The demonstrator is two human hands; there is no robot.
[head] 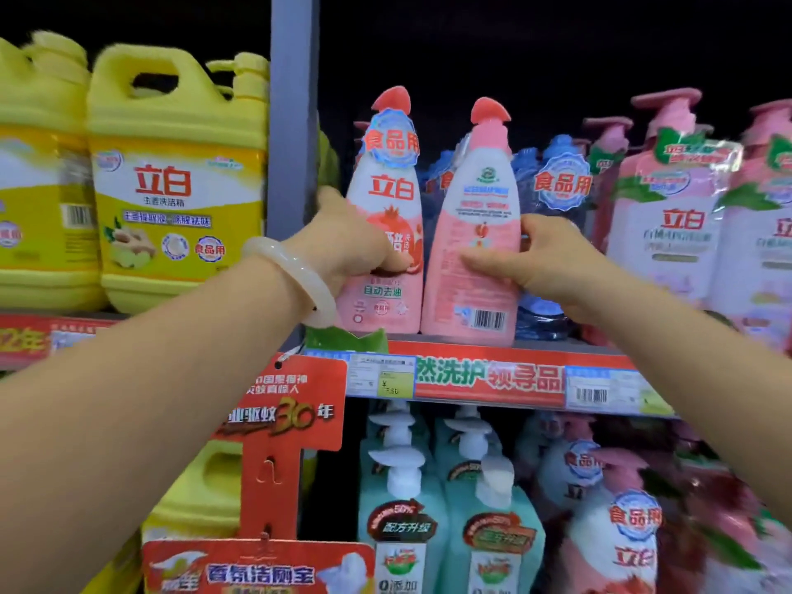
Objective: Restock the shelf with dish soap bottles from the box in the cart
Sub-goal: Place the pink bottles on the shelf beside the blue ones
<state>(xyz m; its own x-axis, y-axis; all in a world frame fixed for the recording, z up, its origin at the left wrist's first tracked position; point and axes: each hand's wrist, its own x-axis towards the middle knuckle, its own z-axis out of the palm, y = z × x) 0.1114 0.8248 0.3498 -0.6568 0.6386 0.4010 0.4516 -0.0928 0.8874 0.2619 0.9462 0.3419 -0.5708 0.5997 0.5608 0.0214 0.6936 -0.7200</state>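
I have both hands up at the shelf edge (493, 381). My left hand (355, 237) wraps the left pink bottle (385, 216), label facing out. My right hand (535, 261) closes around the right pink bottle (475, 233), whose barcode side faces me, so I judge it needs turning. Both stand just above that edge, side by side. Box and cart are out of view.

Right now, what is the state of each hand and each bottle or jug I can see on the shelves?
Left hand: gripping the left pink bottle.
Right hand: gripping the right pink bottle.
Left pink bottle: upright on the shelf edge, front label facing out.
Right pink bottle: upright, slightly tilted, barcode side facing out.
Yellow jugs: upright, capped.
Teal pump bottles: upright, lower shelf.
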